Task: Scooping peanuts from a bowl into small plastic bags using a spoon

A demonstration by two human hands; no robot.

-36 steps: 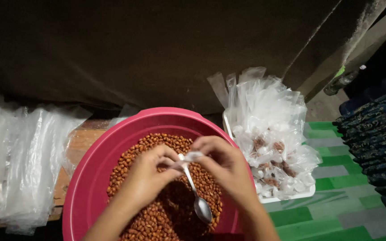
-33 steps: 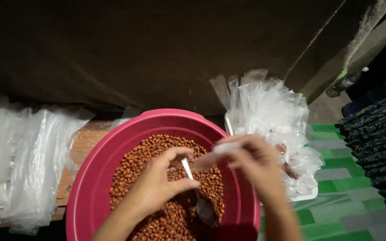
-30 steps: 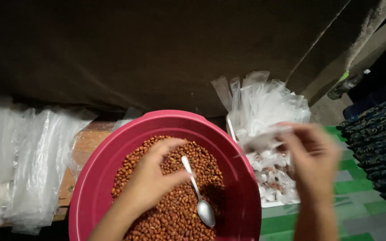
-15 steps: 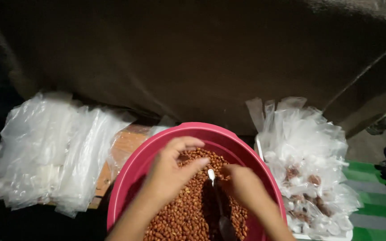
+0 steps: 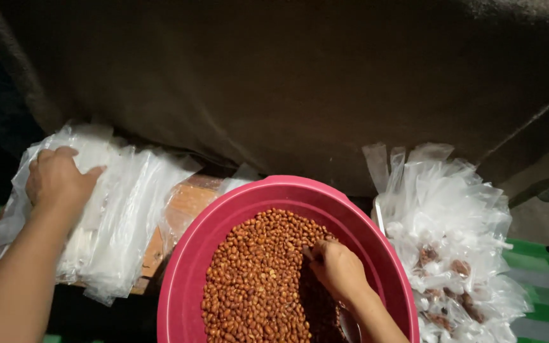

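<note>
A stack of clear, empty plastic bags (image 5: pixel 106 209) lies at the left of the frame on a wooden surface, its limp edges fanned and hanging over the front. The left hand (image 5: pixel 58 181) rests flat on the stack's upper left part. At bottom centre, a heap of reddish-brown peanuts (image 5: pixel 258 279) fills a round pink basin (image 5: pixel 198 254). The right hand (image 5: pixel 338 270) is closed in the peanuts, gripping a metal spoon (image 5: pixel 349 325) whose bowl shows at the lower edge.

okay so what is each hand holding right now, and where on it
The left hand rests on top of the pile of clear plastic bags. The right hand is in the pink basin; whether it holds the spoon cannot be told.
</note>
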